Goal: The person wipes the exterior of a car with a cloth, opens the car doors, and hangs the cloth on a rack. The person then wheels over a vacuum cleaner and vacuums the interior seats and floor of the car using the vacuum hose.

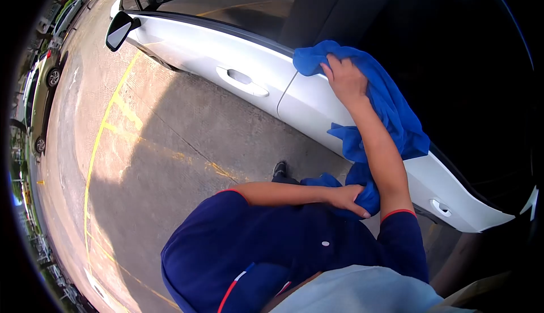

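Note:
My right hand (345, 79) presses a blue cloth (396, 109) against the white car's window sill, where the two doors meet. Its fingers are bent into the fabric, and the rest of the cloth drapes down over the rear door (317, 103) beneath my forearm. Lower down, close to my body, my left hand (347, 199) is closed around a bunched blue cloth (368, 197). My right forearm hides part of the fabric, so I cannot tell whether the two blue pieces are joined.
The front door handle (241, 81) and side mirror (119, 31) stick out to the left. The rear door handle (440, 207) is at lower right. Yellow lines (102, 126) mark the shaded concrete. Another car (42, 97) stands at far left.

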Motion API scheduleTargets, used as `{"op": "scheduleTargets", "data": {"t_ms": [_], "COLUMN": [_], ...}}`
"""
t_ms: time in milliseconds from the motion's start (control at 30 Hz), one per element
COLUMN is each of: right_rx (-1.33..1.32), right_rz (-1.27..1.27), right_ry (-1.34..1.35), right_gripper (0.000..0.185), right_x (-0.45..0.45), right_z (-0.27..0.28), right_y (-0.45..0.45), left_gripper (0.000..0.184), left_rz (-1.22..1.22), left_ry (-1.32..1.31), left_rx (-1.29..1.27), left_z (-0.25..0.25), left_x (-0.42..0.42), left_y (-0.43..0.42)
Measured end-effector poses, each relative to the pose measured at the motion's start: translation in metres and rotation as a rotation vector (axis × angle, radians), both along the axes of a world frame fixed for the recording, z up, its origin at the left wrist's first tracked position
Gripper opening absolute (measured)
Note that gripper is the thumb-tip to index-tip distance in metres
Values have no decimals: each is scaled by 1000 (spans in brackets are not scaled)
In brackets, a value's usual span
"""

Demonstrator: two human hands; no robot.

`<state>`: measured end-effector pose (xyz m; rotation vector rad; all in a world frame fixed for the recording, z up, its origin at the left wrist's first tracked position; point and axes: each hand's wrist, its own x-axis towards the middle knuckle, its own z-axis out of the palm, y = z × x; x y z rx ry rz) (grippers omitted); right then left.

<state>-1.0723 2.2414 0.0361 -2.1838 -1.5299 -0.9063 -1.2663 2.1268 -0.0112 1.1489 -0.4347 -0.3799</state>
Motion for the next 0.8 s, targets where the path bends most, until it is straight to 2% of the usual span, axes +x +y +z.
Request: {"op": "scheduleTargets", "data": {"t_ms": [100, 167, 200, 267, 300, 367, 467, 567, 600, 633, 667, 733, 800], "right_rx": [-141, -15, -7, 60, 101, 224, 283, 168, 68, 30, -61, 16, 18], "right_rz": [-48, -106, -167, -284, -367, -482, -490, -163, -72, 40, 81, 113, -8], "right_ry": [78, 3, 52, -26, -85, -53, -44, 222, 346, 381, 436, 344, 404], "right_gripper": [29, 32, 33, 31, 31, 29, 26, 17, 19, 24, 26, 27, 27], "right_x": [-4, 6, 10, 30, 35, 40, 24, -10, -13, -15, -17, -4, 9], "right_z": [-21, -20, -17, -25, -28, -43, -45, -34, -36, -35, -29, -35, -32], "right_y": [-40, -88, -121, -197, -231, -265, -209, -102, -78, -60, -57, -85, -148], "left_gripper": [43, 44, 45, 47, 50, 51, 53, 56, 57, 59, 61, 53, 56], "left_rz": [-100, -130, -57, 46, 22, 25, 6, -7, -44, 32, 110, 158, 159], "left_ry": [-55, -103, -82, -47, 57, 95, 117, 179, 180, 281, 387, 450, 396], "left_rx": [48, 73, 84, 98, 113, 45, -7, 80, 137, 28, -70, -148, -46], "left_z": [-20, -25, -22, -9, -4, -8, -13, -14, -12, -11, -10, -7, -13], "left_x": [3, 0, -2, -8, -9, -9, -13, -17, -14, -15, -15, -5, 4], "left_y": [-12, -19, -16, -6, -1, 1, -3, -2, -5, -5, -3, -5, -20]}}
